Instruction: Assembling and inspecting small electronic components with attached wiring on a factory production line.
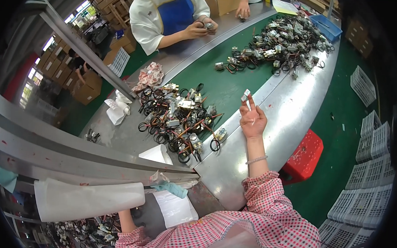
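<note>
My right hand (253, 122) is raised palm up over the metal edge of the table. Its fingers are partly stretched and the thumb stands apart. A small white piece, like a label (245, 96), rests at the fingertips without a visible pinch. To its left lies a heap of small motor-like parts with coiled black cables (174, 118); one such part (220, 134) sits at the heap's near right side. My left forearm (125, 220) reaches up behind a translucent white roll (91, 201), which hides my left hand.
A co-worker in a blue apron (176, 14) holds a small part across the table. Another cable heap (295, 42) and a blue tray (325, 27) lie at the far right. A metal post (86, 48) rises at left; a red stool (304, 155) and white crates (364, 180) stand right.
</note>
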Available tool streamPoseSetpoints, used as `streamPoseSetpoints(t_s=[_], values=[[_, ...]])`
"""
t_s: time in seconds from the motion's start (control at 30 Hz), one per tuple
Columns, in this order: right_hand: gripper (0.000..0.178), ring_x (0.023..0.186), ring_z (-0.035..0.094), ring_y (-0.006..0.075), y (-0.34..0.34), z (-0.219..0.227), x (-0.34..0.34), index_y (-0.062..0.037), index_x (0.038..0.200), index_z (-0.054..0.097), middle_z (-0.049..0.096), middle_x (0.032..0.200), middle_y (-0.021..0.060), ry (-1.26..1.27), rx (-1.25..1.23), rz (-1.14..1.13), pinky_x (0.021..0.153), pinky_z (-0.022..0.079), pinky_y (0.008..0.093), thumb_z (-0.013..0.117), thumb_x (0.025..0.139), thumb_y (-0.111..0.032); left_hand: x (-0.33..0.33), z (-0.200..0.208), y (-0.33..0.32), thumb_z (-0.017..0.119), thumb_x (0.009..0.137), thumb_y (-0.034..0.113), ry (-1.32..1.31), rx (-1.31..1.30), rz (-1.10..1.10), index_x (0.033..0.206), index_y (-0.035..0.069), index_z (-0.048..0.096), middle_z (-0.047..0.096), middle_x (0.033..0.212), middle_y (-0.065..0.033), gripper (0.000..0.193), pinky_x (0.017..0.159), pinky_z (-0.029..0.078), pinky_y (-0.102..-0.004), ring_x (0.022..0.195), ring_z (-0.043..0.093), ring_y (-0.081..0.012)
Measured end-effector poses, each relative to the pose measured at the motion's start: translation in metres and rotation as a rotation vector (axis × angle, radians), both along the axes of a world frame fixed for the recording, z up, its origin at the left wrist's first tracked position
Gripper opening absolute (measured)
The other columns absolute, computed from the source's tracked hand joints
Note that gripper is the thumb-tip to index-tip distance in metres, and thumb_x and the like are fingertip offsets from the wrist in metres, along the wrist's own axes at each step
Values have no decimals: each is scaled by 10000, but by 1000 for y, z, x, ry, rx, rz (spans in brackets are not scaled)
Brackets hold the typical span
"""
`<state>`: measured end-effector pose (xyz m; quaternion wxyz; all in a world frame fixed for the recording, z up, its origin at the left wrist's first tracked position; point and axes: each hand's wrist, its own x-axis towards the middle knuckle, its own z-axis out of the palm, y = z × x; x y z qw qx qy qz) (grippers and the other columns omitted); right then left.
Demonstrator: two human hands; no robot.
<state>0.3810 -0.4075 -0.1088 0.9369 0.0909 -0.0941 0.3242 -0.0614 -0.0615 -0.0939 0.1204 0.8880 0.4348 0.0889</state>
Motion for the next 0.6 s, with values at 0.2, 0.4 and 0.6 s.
streamPoseSetpoints(t_s=[0.2, 0.4, 0.6], values=[[527, 854, 454, 160, 7, 7, -3, -83, 1300, 336, 450, 1197, 145, 21, -2, 3, 483, 459, 179, 489, 799, -132, -26, -19, 33, 540, 830, 249, 39, 330, -190, 1229, 57, 463, 413, 1299, -160, 450, 1024, 265, -412, 1223, 355, -306], [517, 861, 459, 160, 10, 7, -5, -81, 1302, 338, 453, 1216, 149, 8, 10, 0, 487, 462, 178, 477, 807, -130, -7, 7, 11, 549, 804, 190, -199, 110, -163, 1139, 48, 536, 512, 1195, -146, 364, 969, 340, -389, 1121, 460, -300], [482, 878, 457, 188, 3, 2, -3, -102, 1310, 342, 458, 1210, 111, -12, 34, 16, 510, 481, 185, 453, 843, -149, 50, 63, -51, 548, 799, 168, -212, 50, -113, 1032, 48, 582, 598, 996, -116, 264, 826, 431, -389, 926, 562, -281]])
